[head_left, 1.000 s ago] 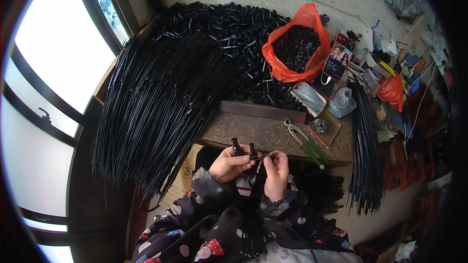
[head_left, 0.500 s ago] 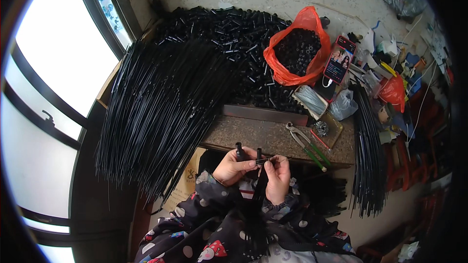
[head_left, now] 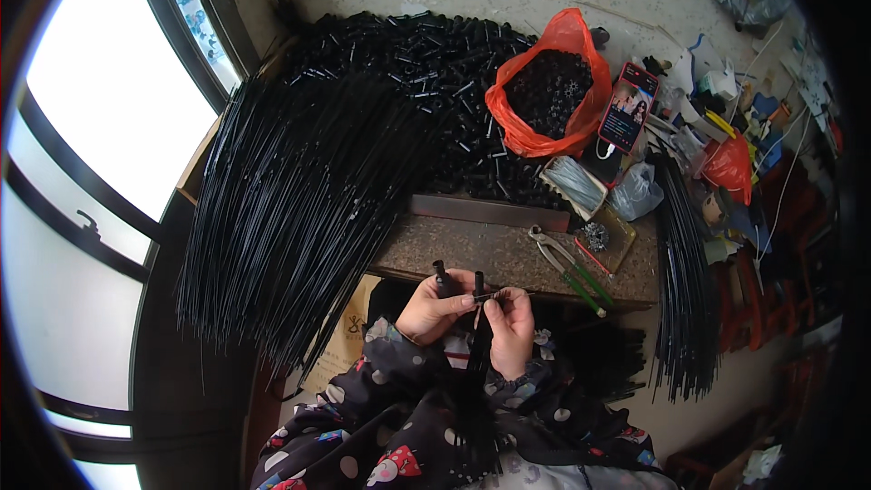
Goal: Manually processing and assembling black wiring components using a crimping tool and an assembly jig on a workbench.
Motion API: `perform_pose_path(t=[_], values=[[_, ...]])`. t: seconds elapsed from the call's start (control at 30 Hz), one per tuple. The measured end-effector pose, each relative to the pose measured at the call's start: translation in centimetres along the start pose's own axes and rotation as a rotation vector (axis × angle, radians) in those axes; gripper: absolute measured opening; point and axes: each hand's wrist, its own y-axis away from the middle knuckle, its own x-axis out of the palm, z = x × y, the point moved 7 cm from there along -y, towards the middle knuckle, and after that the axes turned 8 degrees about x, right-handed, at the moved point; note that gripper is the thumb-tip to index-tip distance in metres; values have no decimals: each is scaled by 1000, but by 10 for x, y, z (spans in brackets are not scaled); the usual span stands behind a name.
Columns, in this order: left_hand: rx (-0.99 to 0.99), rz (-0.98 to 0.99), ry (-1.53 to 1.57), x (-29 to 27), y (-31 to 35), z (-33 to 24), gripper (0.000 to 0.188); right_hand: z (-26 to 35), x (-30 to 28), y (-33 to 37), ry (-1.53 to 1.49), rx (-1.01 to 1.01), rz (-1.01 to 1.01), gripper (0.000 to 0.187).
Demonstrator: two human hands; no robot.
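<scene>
In front of the bench edge, my left hand (head_left: 428,311) is closed around a black bottle-shaped tube (head_left: 442,281), whose narrow neck points up. Between its thumb and fingers stands a second, slimmer black tube (head_left: 479,281). My right hand (head_left: 511,331) is closed in a pinch at a thin wire-like piece (head_left: 491,296) that crosses beside the slim tube. Exactly how the wire meets the tube is too small to tell. A bundle of dark strands (head_left: 483,345) hangs below the hands, its upper end partly hidden by the fingers.
Long black rods (head_left: 290,218) overhang the bench (head_left: 454,245) on the left; more rods (head_left: 680,290) hang right. Behind lie black tubes (head_left: 399,54) and a red bag (head_left: 508,132) of small parts. Green-handled pincers (head_left: 570,270), a phone (head_left: 629,109) and a tray of wires (head_left: 576,183) sit right.
My right hand's fingers have curled in closer to the slim tube, and the thin piece between the hands sits at a different angle. My left hand keeps its hold. The whole view has shifted slightly.
</scene>
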Motion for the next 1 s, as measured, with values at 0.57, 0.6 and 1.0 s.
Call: perform_pose_path(t=[0.57,0.6,1.0], values=[[10,14,-40,4,-1,-3,27,-2,-2,-3,26,-34,-30,16],[14,10,-62,4,0,-4,28,-1,-1,-4,34,-41,-27,16],[312,19,-638,20,7,-26,33,10,5,5,33,-93,-64,18]])
